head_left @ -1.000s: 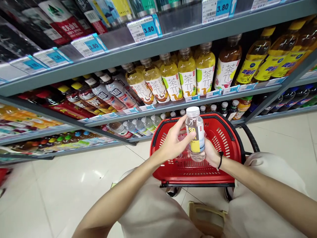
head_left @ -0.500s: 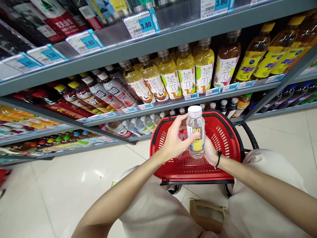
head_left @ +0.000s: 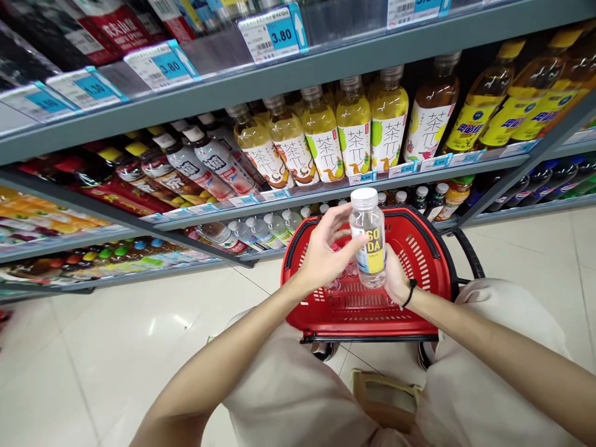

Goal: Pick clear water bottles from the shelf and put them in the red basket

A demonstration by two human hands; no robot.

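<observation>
One clear bottle (head_left: pixel 368 239) up in front, upright, white cap on top, held above the one red basket (head_left: pixel 433 261) that stands on the floor by the shelves. Two hands on it. The right hand (head_left: pixel 395 279) grips the lower part from behind, fingers mostly hidden by the bottle, a black band (head_left: pixel 410 292) around that wrist. The left hand (head_left: pixel 323 254) sits at the bottle's left side, thumb tip on the label, the other fingers spread loose and open, not wrapped around it.

The label reads "SODA", split over two lines on a yellow panel, with a blue strip down its right edge.

Behind it, the middle shelf (head_left: pixel 326 195) carries a row of six tea bottles (head_left: pixel 354 133), yellow-green liquid in five, browner in the sixth, each white label showing 茶π. To the right, three amber bottles with yellow caps (head_left: pixel 479 105); their blue writing is too small to read.

On the top rail, two price tags (head_left: pixel 282 34) read 3.80; the others are blurred
</observation>
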